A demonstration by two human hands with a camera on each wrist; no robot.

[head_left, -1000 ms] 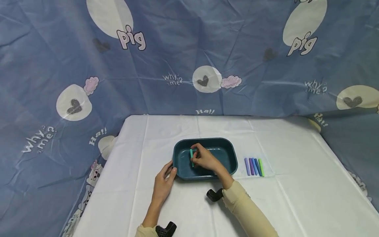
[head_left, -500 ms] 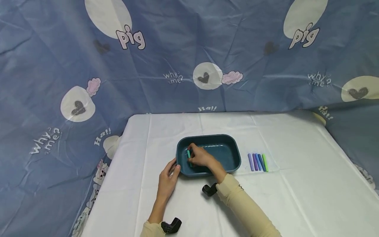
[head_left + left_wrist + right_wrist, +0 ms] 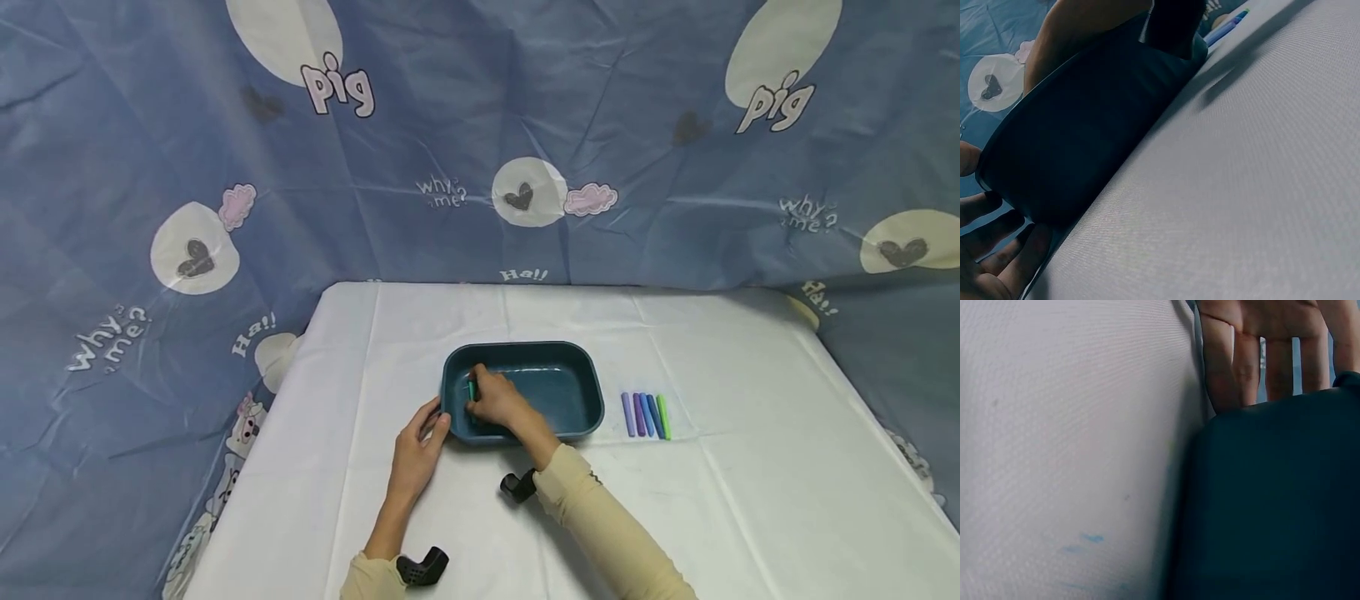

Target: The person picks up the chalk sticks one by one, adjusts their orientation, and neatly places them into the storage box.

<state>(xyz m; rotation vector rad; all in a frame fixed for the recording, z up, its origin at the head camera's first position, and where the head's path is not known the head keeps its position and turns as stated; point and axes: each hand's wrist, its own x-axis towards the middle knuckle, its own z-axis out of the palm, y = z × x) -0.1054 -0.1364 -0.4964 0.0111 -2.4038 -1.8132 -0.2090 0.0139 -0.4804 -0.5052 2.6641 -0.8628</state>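
Note:
In the head view, a dark teal plastic tray [image 3: 555,390] stands mid-table. My right hand [image 3: 497,402] reaches into its left part and pinches a green chalk stick [image 3: 472,390] upright between thumb and fingers. The stick's lower end is hidden by the hand. My left hand [image 3: 415,458] rests against the tray's left end, fingers straight. In the right wrist view, the left hand's fingers [image 3: 1280,365] touch the tray's outer wall [image 3: 1272,500]. The left wrist view shows its fingertips [image 3: 1013,219] along that end of the tray too.
Right of the tray lie several chalk sticks [image 3: 640,415] side by side, in purple, blue and green. Blue smudges [image 3: 1092,538] mark the white cloth [image 3: 757,467]. A blue printed curtain [image 3: 450,242] hangs behind the table.
My right hand has carried the green chalk stick left, closer to the tray's left wall. My left hand stays at the tray's end.

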